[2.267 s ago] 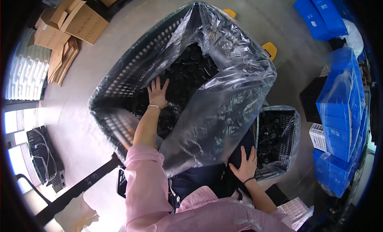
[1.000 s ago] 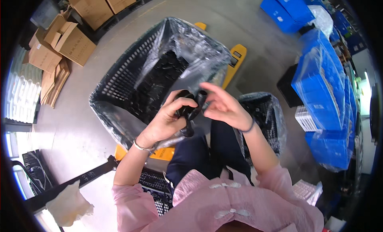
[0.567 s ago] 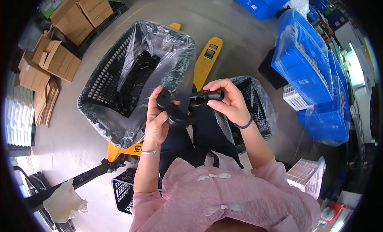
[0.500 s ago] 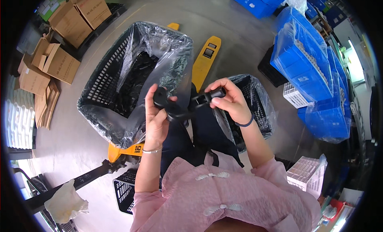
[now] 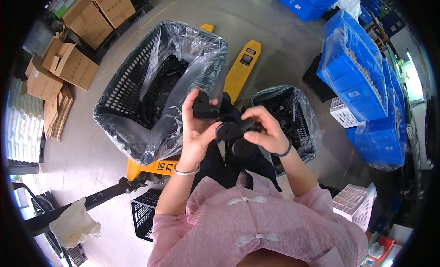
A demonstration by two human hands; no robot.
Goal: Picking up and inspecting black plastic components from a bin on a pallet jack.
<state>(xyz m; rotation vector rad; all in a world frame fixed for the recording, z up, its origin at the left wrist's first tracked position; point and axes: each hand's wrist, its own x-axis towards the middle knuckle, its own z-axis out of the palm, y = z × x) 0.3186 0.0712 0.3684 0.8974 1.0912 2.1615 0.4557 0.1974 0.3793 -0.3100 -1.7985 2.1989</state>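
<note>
In front of my body I hold black parts with round, disc-shaped ends, plastic by their look. The fingers of my left hand (image 5: 196, 138) are bent round one black part (image 5: 200, 104), and its thumb presses on a disc-ended black part (image 5: 228, 131). My right hand (image 5: 268, 131) pinches the right side of that same cluster, where another round disc (image 5: 241, 148) hangs lower. How the pieces join is hidden by my fingers. Left of my hands stands a large black crate (image 5: 120, 95) lined with clear film, with many black parts inside. A smaller lined crate (image 5: 308, 143) holding black pieces is beside my right hand.
A yellow pallet jack fork (image 5: 243, 69) runs out beyond my hands, and its dark handle (image 5: 107, 196) reaches lower left with a cloth (image 5: 75, 223) over it. Cardboard boxes (image 5: 75, 65) stand far left. Blue bins (image 5: 353, 83) and a white basket (image 5: 350, 200) are on the right.
My hands have come closer together and the black parts have turned, so the round discs now show between them. The right hand has moved lower; the view has shifted slightly.
</note>
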